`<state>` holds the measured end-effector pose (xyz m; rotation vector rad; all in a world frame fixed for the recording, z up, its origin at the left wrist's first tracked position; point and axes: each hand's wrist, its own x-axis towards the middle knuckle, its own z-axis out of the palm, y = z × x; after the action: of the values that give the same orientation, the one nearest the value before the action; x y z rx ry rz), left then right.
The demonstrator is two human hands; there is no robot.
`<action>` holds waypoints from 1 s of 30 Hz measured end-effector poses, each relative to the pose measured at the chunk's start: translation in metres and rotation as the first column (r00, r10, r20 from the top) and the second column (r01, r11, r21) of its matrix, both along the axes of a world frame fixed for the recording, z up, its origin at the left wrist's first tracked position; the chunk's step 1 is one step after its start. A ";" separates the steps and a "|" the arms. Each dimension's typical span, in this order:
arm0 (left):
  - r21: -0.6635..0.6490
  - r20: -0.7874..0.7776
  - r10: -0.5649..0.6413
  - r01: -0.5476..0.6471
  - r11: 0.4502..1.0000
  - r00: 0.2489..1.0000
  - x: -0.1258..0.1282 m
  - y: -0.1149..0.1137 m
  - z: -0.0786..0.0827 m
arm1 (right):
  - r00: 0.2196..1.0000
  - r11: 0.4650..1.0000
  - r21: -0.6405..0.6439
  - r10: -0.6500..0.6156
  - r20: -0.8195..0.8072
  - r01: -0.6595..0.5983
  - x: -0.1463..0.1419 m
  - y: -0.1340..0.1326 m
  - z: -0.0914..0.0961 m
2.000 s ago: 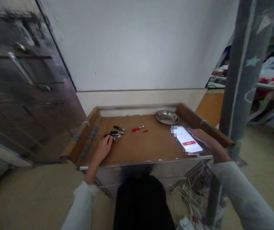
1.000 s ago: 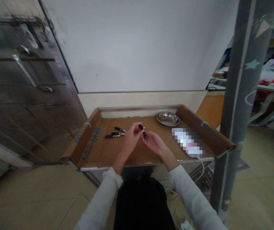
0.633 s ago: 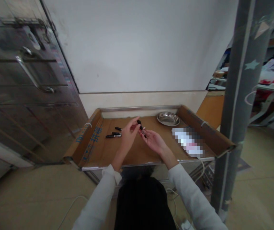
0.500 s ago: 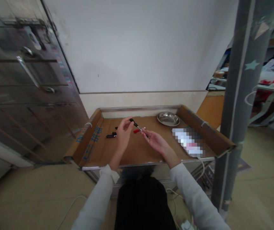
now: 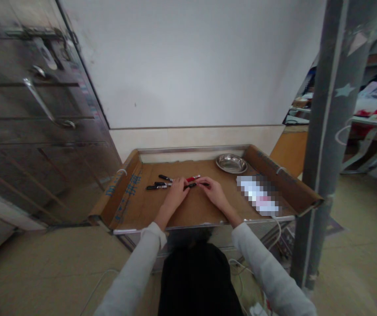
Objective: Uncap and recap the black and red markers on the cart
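My left hand (image 5: pixel 176 192) is closed, with its fingertips on the left end of a black marker pen (image 5: pixel 191 185). The pen's right end is pinched in the fingers of my right hand (image 5: pixel 214 191). It lies nearly level, low over the brown cardboard (image 5: pixel 195 213); whether it touches the cardboard I cannot tell. Just beyond the fingers lies a red marker pen (image 5: pixel 193 178). Several black marker pens (image 5: pixel 156 187) lie to the left, partly covered by my left hand.
A round steel dish (image 5: pixel 231 163) stands at the back right of the cardboard-lined table. In front of it is a blurred-out flat device (image 5: pixel 257 195) with a white cable (image 5: pixel 279 230). Raised cardboard sides (image 5: pixel 284 186) flank the table, and a grey post (image 5: pixel 323 131) stands to the right.
Both hands have come down towards the cardboard with the black marker pen, which has gone from slanted to nearly level. More of the red and black pens now shows.
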<state>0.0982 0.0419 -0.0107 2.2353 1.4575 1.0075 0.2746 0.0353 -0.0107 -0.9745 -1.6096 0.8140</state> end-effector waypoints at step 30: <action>0.140 -0.158 0.040 -0.017 0.990 0.987 0.004 0.006 0.002 | 0.645 0.921 0.263 -0.389 0.658 0.287 0.014 0.015 -0.003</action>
<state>0.1025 0.0482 -0.0084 2.4515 1.5323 0.9848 0.2882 0.0501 -0.0139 -1.5504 -1.9834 0.0303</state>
